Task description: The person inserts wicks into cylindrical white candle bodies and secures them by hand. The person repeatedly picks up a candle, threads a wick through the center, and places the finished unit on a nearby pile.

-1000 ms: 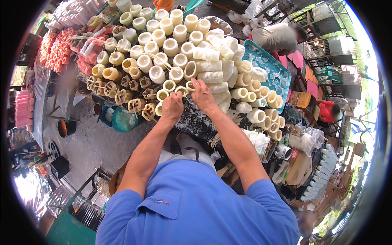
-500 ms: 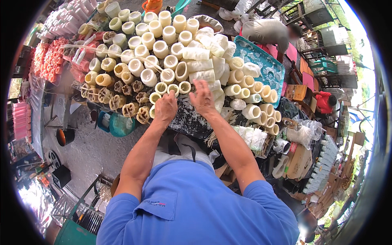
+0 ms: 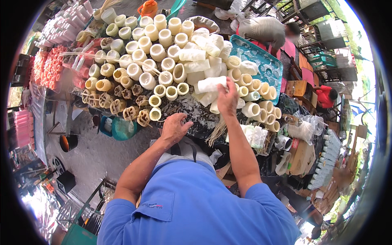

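My right hand (image 3: 228,98) grips one end of a white wax cylinder (image 3: 210,84), its thumb and fingers closed round the right end. The cylinder lies tilted over a pile of similar white pieces (image 3: 198,66). Lower and to the left, my left hand (image 3: 175,128) hangs near the table's front edge with curved fingers apart and nothing visible in them. Rows of hollow cream wax cups (image 3: 157,52) stand beyond it, with a small cup (image 3: 155,114) nearest. A bundle of pale strings (image 3: 217,131) lies beside my right wrist.
More wax cups (image 3: 251,109) lie on their sides at the right. Behind them is a teal tray (image 3: 273,73) with white scraps. Brown ribbed cups (image 3: 117,104) fill the front left, above a teal basin (image 3: 123,127). Another person (image 3: 262,30) bends over at the back right.
My right hand has moved right and taken hold of a white wax cylinder. My left hand has drawn back from the small cups toward me.
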### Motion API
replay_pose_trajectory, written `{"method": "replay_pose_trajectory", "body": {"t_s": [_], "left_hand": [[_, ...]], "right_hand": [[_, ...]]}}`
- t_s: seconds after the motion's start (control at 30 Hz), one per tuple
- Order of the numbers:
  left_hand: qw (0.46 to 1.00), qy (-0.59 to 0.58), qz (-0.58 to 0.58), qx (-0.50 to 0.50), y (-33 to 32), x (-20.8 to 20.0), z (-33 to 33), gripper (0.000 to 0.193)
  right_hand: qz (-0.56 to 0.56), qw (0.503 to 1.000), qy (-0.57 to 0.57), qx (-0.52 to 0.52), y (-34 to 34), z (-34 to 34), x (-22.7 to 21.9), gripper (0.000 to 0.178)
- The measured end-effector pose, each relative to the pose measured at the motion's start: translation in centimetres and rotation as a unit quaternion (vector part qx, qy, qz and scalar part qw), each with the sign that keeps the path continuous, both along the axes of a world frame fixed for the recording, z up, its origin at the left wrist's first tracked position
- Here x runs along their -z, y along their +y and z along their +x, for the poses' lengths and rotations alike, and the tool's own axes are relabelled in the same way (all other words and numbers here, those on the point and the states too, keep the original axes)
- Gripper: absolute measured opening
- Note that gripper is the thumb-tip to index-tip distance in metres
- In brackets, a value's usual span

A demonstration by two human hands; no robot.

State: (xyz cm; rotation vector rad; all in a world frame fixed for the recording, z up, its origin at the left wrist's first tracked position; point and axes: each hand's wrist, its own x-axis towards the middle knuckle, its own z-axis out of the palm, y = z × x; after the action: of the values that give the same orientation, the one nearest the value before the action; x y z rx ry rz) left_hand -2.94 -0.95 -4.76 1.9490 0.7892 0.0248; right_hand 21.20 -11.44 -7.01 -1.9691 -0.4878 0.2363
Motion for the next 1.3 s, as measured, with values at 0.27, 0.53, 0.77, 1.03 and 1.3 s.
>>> {"method": "replay_pose_trajectory", "body": {"t_s": [0.27, 0.53, 0.77, 1.03, 1.3], "left_hand": [[0.948, -0.244, -0.199, 0.055, -2.3, 1.4, 4.7, 0.098], [0.961, -0.155, -0.226, -0.038, -2.4, 3.3, 5.4, 0.043], [0.976, -0.201, -0.070, -0.046, -0.5, 2.8, 5.8, 0.033], [0.985, -0.156, -0.074, 0.023, -1.9, 0.9, 4.4, 0.044], [0.971, -0.140, -0.169, 0.096, -1.8, -0.4, 4.9, 0.052]], "right_hand": [[0.258, 0.792, 0.552, 0.025, -8.6, -9.6, 1.7, 0.032], [0.152, 0.963, 0.217, 0.058, -8.0, -12.6, 2.8, 0.067], [-0.204, 0.975, -0.020, -0.081, -10.1, -9.6, 3.6, 0.040], [-0.192, 0.964, 0.052, 0.179, -12.0, -3.7, 9.7, 0.034], [0.168, 0.948, 0.204, 0.176, -10.8, -3.5, 5.0, 0.020]]}}
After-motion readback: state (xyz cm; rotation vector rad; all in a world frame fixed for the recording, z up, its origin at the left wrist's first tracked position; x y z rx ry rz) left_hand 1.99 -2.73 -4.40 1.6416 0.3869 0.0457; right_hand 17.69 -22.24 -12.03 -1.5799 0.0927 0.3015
